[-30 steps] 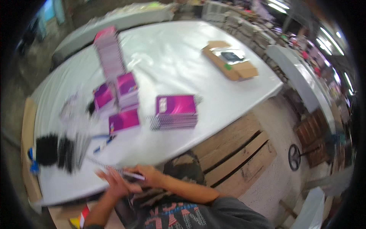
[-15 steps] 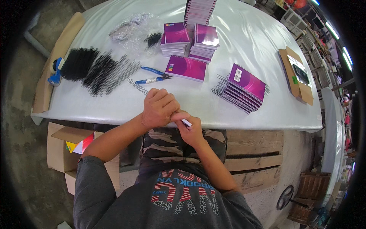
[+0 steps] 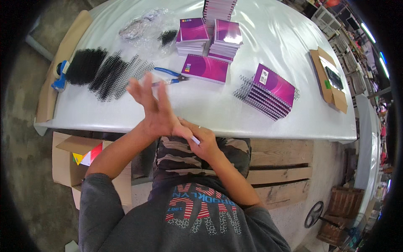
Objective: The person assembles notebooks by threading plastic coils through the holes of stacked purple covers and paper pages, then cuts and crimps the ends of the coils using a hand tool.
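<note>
Showing a white edge, a slim item (image 3: 195, 140) is gripped by the right hand (image 3: 205, 143) — left hand (image 3: 158, 115) splayed.

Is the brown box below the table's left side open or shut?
Open. The brown box has its flaps apart, and red, yellow and white things show inside.

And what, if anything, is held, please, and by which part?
The right hand holds a mostly hidden white-edged item, gripped part unclear; the left hand is open.

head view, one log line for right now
left hand: spread open; right hand: gripping white-edged item, mostly hidden; blue pliers: unheld; coils: left of pliers
</note>
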`<state>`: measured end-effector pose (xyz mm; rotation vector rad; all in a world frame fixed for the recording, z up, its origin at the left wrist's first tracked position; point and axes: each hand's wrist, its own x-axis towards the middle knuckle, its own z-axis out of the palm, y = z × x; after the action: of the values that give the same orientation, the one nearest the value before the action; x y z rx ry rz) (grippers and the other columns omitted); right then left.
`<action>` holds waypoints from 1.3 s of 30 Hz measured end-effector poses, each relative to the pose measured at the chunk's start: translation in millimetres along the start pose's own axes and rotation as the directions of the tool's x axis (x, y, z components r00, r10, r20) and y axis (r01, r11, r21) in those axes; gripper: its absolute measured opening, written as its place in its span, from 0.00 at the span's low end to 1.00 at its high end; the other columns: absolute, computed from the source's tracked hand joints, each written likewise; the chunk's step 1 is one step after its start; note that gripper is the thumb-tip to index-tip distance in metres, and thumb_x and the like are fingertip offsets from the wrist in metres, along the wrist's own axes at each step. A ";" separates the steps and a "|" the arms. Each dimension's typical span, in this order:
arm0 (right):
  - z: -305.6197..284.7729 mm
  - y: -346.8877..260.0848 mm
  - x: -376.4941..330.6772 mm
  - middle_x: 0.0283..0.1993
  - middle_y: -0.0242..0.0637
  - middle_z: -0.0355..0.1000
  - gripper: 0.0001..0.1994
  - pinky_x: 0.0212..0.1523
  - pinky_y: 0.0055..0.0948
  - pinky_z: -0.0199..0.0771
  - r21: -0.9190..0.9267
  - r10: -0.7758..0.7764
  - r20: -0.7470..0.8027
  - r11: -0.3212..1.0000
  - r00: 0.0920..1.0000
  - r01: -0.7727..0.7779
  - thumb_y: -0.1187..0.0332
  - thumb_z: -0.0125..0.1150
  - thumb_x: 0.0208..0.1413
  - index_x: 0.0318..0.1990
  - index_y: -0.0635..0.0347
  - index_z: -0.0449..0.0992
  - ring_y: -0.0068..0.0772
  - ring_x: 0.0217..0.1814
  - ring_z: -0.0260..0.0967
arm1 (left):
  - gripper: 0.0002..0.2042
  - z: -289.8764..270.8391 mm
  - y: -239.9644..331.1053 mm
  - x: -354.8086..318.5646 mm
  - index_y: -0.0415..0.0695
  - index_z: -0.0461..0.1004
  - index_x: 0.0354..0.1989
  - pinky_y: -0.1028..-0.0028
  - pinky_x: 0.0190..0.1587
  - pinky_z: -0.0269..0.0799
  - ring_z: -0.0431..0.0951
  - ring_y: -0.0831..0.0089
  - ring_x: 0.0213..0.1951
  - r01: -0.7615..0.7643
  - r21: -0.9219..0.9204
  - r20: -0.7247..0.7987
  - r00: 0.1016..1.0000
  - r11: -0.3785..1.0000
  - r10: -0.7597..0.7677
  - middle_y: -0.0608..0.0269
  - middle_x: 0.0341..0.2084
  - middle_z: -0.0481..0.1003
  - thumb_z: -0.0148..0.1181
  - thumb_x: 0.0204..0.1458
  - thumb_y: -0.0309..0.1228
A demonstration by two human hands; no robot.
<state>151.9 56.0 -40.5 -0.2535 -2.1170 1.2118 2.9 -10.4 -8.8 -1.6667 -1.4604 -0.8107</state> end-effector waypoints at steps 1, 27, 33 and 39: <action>4.0 -1.2 4.9 0.46 0.49 0.72 0.25 0.42 0.33 0.73 0.040 -0.057 -0.033 0.997 0.998 0.058 0.80 0.57 0.43 0.53 0.62 0.68 0.47 0.41 0.73 | 0.59 2.6 -1.4 -7.4 0.26 0.51 0.58 0.36 0.57 0.38 0.47 0.29 0.59 0.148 -0.069 0.087 0.986 0.987 -0.142 0.27 0.59 0.46 0.42 0.32 0.76; -12.1 12.1 8.0 0.46 0.49 0.72 0.24 0.45 0.34 0.72 -0.074 -0.165 -0.034 0.984 0.986 0.162 0.81 0.58 0.40 0.51 0.63 0.70 0.47 0.46 0.72 | 0.54 2.0 12.6 -44.5 0.31 0.56 0.56 0.39 0.56 0.44 0.54 0.31 0.56 -0.194 -0.239 0.188 0.952 0.951 0.241 0.26 0.57 0.49 0.42 0.35 0.75; -10.9 17.5 0.7 0.50 0.50 0.69 0.26 0.49 0.36 0.70 -0.099 -0.142 -0.003 0.985 0.990 0.141 0.80 0.60 0.39 0.52 0.65 0.68 0.48 0.49 0.70 | 0.51 17.6 39.2 -60.7 0.29 0.49 0.60 0.40 0.59 0.40 0.49 0.32 0.59 0.090 -0.497 0.387 0.913 0.863 0.127 0.26 0.58 0.46 0.45 0.42 0.69; -9.9 -7.3 9.2 0.68 0.55 0.36 0.42 0.65 0.48 0.37 -0.003 -0.215 -0.155 0.976 0.964 0.217 0.66 0.61 0.43 0.65 0.61 0.42 0.59 0.69 0.35 | 0.40 -27.8 58.4 17.6 0.25 0.36 0.61 0.48 0.62 0.44 0.48 0.32 0.60 0.423 -0.557 0.503 0.857 0.715 -0.115 0.24 0.59 0.42 0.47 0.56 0.48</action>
<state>152.4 63.2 -26.9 -0.1027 -1.9451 1.0444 63.8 -28.7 12.5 -2.2985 -1.9142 -1.2926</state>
